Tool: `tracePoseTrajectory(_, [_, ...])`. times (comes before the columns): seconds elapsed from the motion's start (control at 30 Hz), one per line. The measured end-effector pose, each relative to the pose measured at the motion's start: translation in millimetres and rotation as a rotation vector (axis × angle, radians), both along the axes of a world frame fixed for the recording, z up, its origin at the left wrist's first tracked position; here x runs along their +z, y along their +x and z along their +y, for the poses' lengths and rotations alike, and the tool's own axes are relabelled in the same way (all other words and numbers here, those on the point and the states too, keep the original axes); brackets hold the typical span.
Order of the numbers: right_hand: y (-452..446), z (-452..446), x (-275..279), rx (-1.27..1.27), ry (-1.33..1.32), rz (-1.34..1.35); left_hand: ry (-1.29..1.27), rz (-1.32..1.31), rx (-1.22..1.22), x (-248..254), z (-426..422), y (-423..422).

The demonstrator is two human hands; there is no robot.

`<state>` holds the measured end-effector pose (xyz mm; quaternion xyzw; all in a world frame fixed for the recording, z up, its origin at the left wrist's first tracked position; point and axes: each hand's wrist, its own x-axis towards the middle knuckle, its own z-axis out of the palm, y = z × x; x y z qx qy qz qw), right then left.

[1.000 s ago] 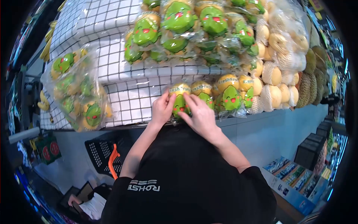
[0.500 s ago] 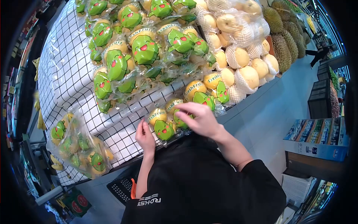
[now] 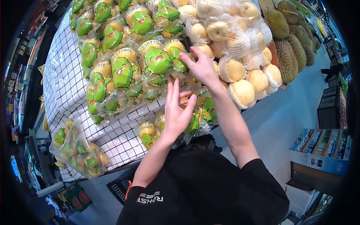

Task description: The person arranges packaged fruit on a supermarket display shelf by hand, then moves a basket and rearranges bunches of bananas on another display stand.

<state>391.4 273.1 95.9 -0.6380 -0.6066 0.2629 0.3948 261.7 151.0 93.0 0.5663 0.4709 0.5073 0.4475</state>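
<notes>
Clear plastic bags of yellow fruit (image 3: pixel 155 62), printed with green smiling cartoons and "FreshFruit", lie heaped on a white checked cloth. My right hand (image 3: pixel 203 68) is at the heap's right edge, its thumb and fingers apart beside a bagged fruit (image 3: pixel 176 56); it seems to touch the bag. Just below, my left hand (image 3: pixel 177 112) is open, palm partly turned up, fingertips reaching the heap's lower edge. Under my forearms, a front row of bagged fruit (image 3: pixel 208 107) is partly hidden.
Round pale-yellow fruit in white foam nets (image 3: pixel 242 92) is piled right of the heap, with durians (image 3: pixel 287 60) beyond. A larger bag of the printed fruit (image 3: pixel 78 150) lies at the left corner of the checked cloth (image 3: pixel 123 144). A blue-and-white carton display (image 3: pixel 318 150) stands at right.
Both hands have moved up and away from the front row to the heap's lower right side. My left hand's fingers have spread. The view has shifted slightly.
</notes>
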Motion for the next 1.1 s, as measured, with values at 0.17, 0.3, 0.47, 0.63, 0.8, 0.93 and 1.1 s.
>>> tracePoseTrajectory(0.17, [-2,-2,-2,0.092,-0.025,0.094,-0.115,-0.127,0.076,-19,19,11])
tracePoseTrajectory(0.3, [-3,-2,-13,0.096,0.045,0.231,-0.166,-0.3,0.05,-14,23,9])
tracePoseTrajectory(0.47, [-3,-1,-16,0.054,0.059,0.497,-0.091,-0.324,0.022,-18,29,5])
tracePoseTrajectory(0.63, [0,3,-20,0.027,0.086,0.764,-0.126,-0.398,-0.062,-17,35,1])
tracePoseTrajectory(0.8, [1,0,-18,-0.007,0.151,0.743,-0.188,-0.303,-0.017,-7,34,3])
tracePoseTrajectory(0.93, [8,2,-8,-0.008,0.055,0.766,-0.255,-0.182,0.029,4,32,1])
tracePoseTrajectory(1.1, [13,-3,-10,-0.019,0.057,0.672,-0.227,-0.147,0.027,3,30,8])
